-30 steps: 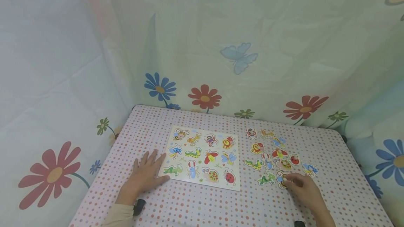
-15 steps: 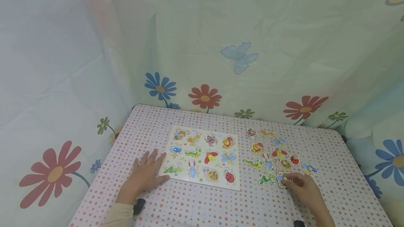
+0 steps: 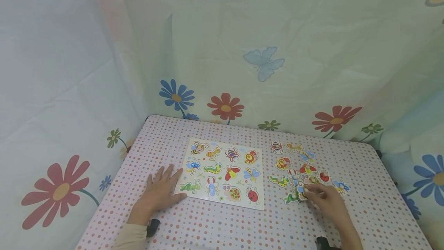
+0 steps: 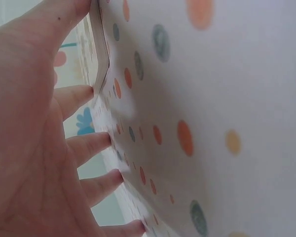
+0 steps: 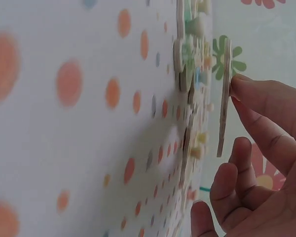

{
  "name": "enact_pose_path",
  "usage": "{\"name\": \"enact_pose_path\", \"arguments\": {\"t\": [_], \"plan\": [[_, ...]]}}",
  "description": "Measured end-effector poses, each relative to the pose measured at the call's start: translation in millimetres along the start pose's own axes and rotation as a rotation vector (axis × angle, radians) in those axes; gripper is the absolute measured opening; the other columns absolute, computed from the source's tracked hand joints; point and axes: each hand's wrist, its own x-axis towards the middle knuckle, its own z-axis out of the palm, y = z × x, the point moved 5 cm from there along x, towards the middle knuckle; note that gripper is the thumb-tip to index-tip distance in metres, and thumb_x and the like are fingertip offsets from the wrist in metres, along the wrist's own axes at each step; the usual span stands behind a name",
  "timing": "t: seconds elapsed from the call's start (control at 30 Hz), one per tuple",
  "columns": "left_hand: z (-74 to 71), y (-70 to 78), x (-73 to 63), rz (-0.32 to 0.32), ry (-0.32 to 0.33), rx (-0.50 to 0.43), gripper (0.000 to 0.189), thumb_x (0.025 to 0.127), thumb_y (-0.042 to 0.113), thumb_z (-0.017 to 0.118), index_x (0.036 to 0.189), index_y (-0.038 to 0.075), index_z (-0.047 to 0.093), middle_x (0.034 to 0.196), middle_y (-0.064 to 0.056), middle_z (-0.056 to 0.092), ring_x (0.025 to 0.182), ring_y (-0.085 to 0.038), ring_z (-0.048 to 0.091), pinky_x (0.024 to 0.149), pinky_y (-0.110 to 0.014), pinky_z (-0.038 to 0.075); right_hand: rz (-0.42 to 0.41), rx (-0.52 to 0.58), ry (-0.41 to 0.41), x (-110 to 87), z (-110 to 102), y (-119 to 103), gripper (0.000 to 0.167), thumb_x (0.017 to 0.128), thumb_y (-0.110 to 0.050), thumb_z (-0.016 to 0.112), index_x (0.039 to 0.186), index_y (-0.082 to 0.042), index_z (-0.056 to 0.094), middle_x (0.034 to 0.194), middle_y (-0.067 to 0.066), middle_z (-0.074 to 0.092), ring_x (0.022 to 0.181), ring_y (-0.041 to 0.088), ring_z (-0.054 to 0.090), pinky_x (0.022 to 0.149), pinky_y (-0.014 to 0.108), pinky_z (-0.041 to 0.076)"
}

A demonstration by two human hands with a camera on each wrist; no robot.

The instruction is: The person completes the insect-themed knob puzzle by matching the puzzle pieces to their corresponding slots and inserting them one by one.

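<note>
In the head view, your right hand (image 3: pixel 327 203) pinches the bee (image 3: pixel 301 192) at its fingertips; both have moved left since half a second ago, and the bee now partly covers the grasshopper (image 3: pixel 290 198). Your left hand (image 3: pixel 158 192) lies spread, unmoved, beside the board (image 3: pixel 222 178).

Your left wrist view shows its fingertips touching the tabletop (image 4: pixel 246 89).

Only your right wrist view shows the bee edge-on, clear of the tabletop.

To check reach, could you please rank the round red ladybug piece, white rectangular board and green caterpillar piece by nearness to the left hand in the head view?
1. Board: beside the left hand.
2. Caterpillar: right of board.
3. Ladybug: farther right.
</note>
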Motion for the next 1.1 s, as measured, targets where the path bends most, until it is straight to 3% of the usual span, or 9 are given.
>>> {"name": "enact_pose_path", "arguments": {"t": [0.23, 0.53, 0.77, 1.1], "plan": [[-0.4, 0.1, -0.1, -0.003, -0.001, 0.001, 0.09, 0.086, 0.069, 0.062, 0.158, 0.024, 0.032, 0.165, -0.015, 0.018, 0.148, -0.046, 0.011, 0.11, -0.075, 0.005, -0.021, 0.078, -0.017, 14.6, 13.9, -22.1, 0.025, 0.095, -0.026, 0.072, 0.111, -0.006, 0.074, 0.105, 0.009, 0.065, 0.076, 0.016, 0.053, 0.063, 0.031, 0.046], [1.6, -0.8, 1.3, -0.005, -0.003, -0.005, 0.089, 0.087, 0.069, 0.061, 0.159, 0.025, 0.031, 0.165, -0.014, 0.017, 0.149, -0.044, 0.01, 0.111, -0.074, 0.005, -0.155, 0.134, 0.017, 31.8, 31.2, -49.2, 0.017, 0.092, -0.017, 0.075, 0.106, -0.008, 0.075, 0.099, 0.006, 0.066, 0.062, 0.013, 0.047, 0.051, 0.027, 0.044], [2.4, -2.2, 2.2, -0.003, 0.002, -0.006, 0.089, 0.087, 0.069, 0.061, 0.158, 0.025, 0.032, 0.165, -0.014, 0.018, 0.149, -0.045, 0.011, 0.111, -0.074, 0.005, -0.201, 0.143, 0.01, 45.4, 44.7, -67.5, 0.015, 0.092, -0.017, 0.075, 0.104, -0.009, 0.076, 0.098, 0.005, 0.067, 0.076, 0.018, 0.049, 0.059, 0.029, 0.045], [3.1, -2.6, 2.0, -0.005, -0.004, -0.012, 0.088, 0.087, 0.069, 0.061, 0.158, 0.025, 0.032, 0.165, -0.013, 0.017, 0.149, -0.044, 0.01, 0.112, -0.073, 0.005, -0.272, 0.221, -0.043, 62.7, 66.5, -97.2, 0.014, 0.091, -0.012, 0.076, 0.103, -0.007, 0.076, 0.093, 0.005, 0.062, 0.073, 0.019, 0.047, 0.057, 0.029, 0.044]]}}
